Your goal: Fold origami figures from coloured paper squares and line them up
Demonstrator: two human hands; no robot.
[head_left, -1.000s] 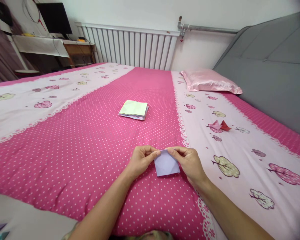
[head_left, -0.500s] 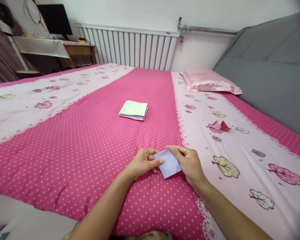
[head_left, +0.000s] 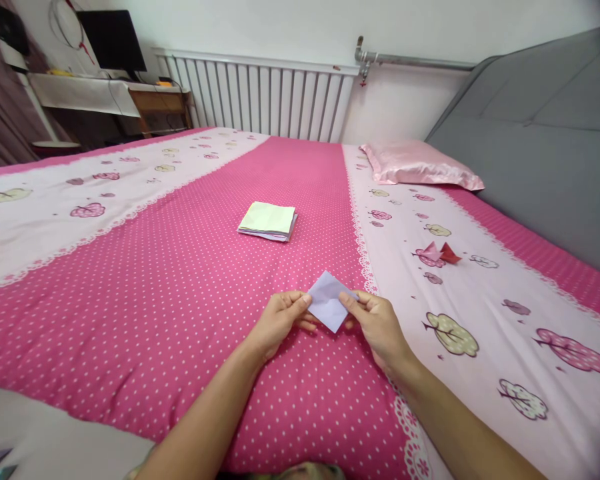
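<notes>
- The stack of coloured sheets (head_left: 269, 221), pale green on top, lies flat on the bed (head_left: 170, 280), beyond the lavender paper and slightly to its left, well apart from it.
- The left hand (head_left: 280, 320) is at the lavender paper's left corner, with thumb and fingers (head_left: 303, 301) pinched together on that corner.
- The lavender paper (head_left: 327, 301) hangs between the two hands just above the dotted pink band of the bed, turned corner-up like a diamond. It may already be folded double, but the layers are too small to tell.
- The right hand (head_left: 377, 327) is at the lavender paper's right edge, thumb and forefinger clamped on it.
- The work in hand looks like lining the piece up for a fold. As a judgement, a clean crease calls for matching the corners first, then pressing the paper flat, with one hand pinning it and the other running along the edge.
- Two small folded pieces (head_left: 437, 253), pink and red, sit on the pale band, to the right of the lavender paper and beyond it.
</notes>
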